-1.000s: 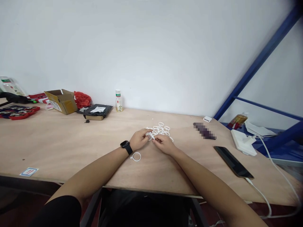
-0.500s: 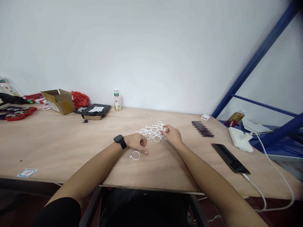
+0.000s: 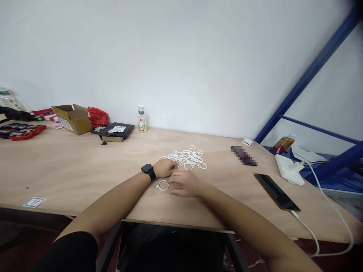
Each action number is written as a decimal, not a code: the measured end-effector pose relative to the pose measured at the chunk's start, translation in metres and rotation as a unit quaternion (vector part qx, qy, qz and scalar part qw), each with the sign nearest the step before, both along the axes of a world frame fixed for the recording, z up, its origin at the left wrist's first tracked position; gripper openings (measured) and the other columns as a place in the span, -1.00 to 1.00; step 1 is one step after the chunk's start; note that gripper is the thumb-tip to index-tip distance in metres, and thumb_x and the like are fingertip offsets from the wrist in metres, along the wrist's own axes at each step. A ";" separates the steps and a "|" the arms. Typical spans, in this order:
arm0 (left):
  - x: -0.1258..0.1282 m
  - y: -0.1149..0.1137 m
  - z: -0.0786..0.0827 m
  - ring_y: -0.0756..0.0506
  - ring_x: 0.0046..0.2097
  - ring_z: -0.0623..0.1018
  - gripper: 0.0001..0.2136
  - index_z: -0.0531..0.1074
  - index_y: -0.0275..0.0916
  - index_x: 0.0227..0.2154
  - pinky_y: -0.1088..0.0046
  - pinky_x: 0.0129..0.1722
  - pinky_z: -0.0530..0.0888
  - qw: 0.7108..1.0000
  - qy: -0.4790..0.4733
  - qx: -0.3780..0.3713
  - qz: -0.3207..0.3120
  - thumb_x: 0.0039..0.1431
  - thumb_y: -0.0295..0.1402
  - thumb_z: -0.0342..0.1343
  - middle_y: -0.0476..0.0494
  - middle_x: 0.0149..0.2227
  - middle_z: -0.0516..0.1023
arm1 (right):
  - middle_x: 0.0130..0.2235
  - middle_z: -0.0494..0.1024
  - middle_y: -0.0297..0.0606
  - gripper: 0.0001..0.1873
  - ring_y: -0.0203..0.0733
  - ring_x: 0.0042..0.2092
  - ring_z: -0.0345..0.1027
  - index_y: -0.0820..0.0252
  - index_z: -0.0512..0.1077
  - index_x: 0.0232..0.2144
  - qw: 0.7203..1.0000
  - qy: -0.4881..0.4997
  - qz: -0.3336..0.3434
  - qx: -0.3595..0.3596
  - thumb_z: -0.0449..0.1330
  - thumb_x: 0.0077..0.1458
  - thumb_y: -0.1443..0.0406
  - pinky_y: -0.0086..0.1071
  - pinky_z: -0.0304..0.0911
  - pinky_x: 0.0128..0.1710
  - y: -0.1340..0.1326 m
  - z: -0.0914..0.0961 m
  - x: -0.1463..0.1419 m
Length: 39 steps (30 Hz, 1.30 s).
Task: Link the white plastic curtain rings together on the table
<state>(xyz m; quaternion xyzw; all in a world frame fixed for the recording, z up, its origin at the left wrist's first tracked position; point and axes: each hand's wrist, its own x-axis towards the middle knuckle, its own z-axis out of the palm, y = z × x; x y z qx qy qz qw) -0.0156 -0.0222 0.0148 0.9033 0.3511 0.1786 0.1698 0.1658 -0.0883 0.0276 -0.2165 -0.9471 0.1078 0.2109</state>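
A heap of several white plastic rings [image 3: 187, 158] lies in the middle of the wooden table [image 3: 70, 170]. One ring [image 3: 162, 185] lies apart, nearer to me. My left hand [image 3: 166, 167], with a black watch on its wrist, rests curled on the table between the lone ring and the heap; I see nothing in it. My right hand [image 3: 184, 184] lies low just right of the lone ring, blurred by motion, fingers pointing at the ring. Whether it touches or holds anything is unclear.
A black phone [image 3: 276, 191] on a white cable lies at the right, beside a white charger block [image 3: 289, 170] and a dark pixelated object [image 3: 244, 155]. A small bottle [image 3: 141, 119], black parcel [image 3: 115, 132], cardboard box [image 3: 72, 119] and red bag [image 3: 98, 116] line the back left. Blue metal frame at right.
My right hand has come back from the far side of the ring heap to the lone ring near me. My left hand has shifted slightly towards the heap.
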 end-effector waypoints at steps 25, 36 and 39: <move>0.006 -0.004 0.001 0.03 -0.43 0.47 -0.72 0.55 -0.30 -0.12 0.56 -0.42 0.38 0.941 -0.329 -0.027 0.072 0.17 -0.37 0.05 -0.13 -0.31 0.62 | -0.39 0.44 -0.38 -0.69 -0.35 -0.51 0.22 0.11 0.23 -0.28 0.922 0.229 -0.143 -0.279 -0.06 0.29 0.02 -0.40 0.19 -0.43 0.033 -0.012 0.024; 0.006 -0.006 0.002 0.08 -0.53 0.37 -0.78 0.57 -0.31 -0.25 0.60 -0.50 0.29 0.949 -0.303 0.009 0.083 0.11 -0.43 0.06 -0.02 -0.52 0.53 | -0.39 0.44 -0.39 -0.73 -0.35 -0.49 0.25 0.12 0.24 -0.28 0.927 0.204 -0.149 -0.278 -0.06 0.29 0.07 -0.43 0.21 -0.42 0.036 -0.014 0.026; 0.006 -0.007 0.003 0.08 -0.54 0.35 -0.81 0.56 -0.31 -0.34 0.60 -0.51 0.28 0.952 -0.295 0.023 0.082 0.07 -0.48 0.05 0.00 -0.55 0.50 | -0.38 0.45 -0.39 -0.78 -0.34 -0.48 0.27 0.12 0.26 -0.28 0.941 0.169 -0.147 -0.253 -0.07 0.31 0.15 -0.42 0.20 -0.38 0.034 -0.012 0.026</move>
